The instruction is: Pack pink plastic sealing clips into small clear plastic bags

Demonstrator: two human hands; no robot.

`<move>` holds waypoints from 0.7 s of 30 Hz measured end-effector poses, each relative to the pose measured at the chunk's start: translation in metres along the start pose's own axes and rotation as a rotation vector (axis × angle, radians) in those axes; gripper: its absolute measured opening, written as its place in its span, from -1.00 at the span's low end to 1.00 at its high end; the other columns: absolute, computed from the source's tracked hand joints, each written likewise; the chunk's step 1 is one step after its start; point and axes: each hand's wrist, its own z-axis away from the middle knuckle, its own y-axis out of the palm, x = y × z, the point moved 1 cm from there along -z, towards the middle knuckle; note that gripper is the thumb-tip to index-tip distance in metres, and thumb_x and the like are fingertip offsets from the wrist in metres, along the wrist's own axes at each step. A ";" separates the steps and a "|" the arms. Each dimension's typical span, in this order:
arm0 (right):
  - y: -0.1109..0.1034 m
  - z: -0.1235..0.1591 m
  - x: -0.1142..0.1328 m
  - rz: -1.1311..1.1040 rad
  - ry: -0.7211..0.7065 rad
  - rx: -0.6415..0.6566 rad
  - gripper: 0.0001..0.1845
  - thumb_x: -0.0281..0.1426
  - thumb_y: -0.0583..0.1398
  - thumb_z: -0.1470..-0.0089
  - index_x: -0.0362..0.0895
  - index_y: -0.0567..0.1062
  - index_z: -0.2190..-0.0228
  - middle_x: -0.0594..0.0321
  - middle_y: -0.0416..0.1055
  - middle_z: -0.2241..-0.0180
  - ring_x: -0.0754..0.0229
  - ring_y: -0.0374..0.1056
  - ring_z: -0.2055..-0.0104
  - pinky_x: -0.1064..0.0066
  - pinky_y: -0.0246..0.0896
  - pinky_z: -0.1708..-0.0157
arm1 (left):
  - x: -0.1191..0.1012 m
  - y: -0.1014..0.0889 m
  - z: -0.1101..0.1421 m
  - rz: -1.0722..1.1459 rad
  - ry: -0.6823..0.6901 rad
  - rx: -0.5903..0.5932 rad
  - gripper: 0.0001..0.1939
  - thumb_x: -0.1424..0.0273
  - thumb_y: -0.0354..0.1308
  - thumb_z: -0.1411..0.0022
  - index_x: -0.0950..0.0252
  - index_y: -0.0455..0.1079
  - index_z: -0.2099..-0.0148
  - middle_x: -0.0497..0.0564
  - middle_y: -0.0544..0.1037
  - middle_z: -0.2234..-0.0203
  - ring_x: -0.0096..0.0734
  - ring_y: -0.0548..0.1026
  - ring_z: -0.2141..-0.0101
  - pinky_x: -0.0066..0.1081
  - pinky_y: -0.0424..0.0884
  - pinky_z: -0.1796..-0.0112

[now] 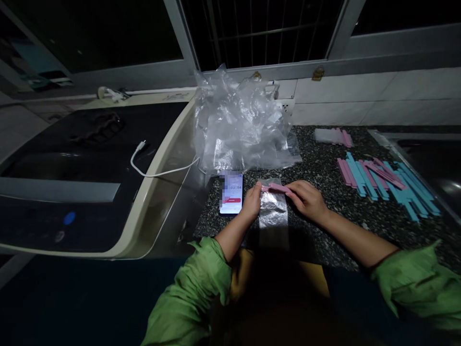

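My right hand [308,200] pinches the end of a flat pink strip [279,188] that reaches left across the top of a clear plastic bag [273,217]. On the other side of the bag, my left hand [252,200] has its fingers closed on the bag's upper left edge, close to a short pink piece; its exact hold is partly hidden. The bag lies lengthwise on the dark speckled counter, its lower part in shadow. Just left of my left hand lies a lit phone [234,192] with a timer on its screen.
A large heap of crumpled clear bags [245,120] stands behind the phone. To the right lie loose pink and blue strips [389,180], with a small clear packet [324,136] behind them. A washing machine [86,192] with a white cable [162,171] is at left.
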 end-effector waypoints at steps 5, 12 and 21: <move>-0.002 -0.002 0.000 0.004 -0.005 -0.004 -0.86 -0.47 0.12 -0.10 -0.13 0.43 0.25 0.16 0.46 0.39 0.17 0.38 0.33 0.31 0.34 0.35 | -0.002 0.000 0.001 0.007 0.015 0.002 -0.56 0.12 -0.03 -0.17 0.34 0.37 0.56 0.02 0.49 0.58 -0.35 0.39 0.42 -0.41 0.28 0.31; -0.003 -0.001 0.000 -0.003 0.008 -0.008 -0.86 -0.46 0.13 -0.10 -0.12 0.43 0.25 0.15 0.47 0.38 0.17 0.39 0.33 0.31 0.35 0.35 | -0.004 0.001 0.002 0.029 0.017 0.027 -0.57 0.11 -0.03 -0.15 0.32 0.33 0.57 0.01 0.46 0.61 -0.34 0.39 0.42 -0.40 0.29 0.29; 0.003 -0.003 0.000 -0.049 -0.009 -0.018 -0.85 -0.48 0.13 -0.09 -0.11 0.40 0.24 0.15 0.46 0.36 0.18 0.39 0.31 0.32 0.37 0.33 | -0.001 -0.006 0.000 -0.130 0.197 -0.077 -0.55 0.15 -0.09 -0.21 0.29 0.19 0.64 -0.07 0.30 0.68 -0.44 0.27 0.50 -0.40 0.27 0.31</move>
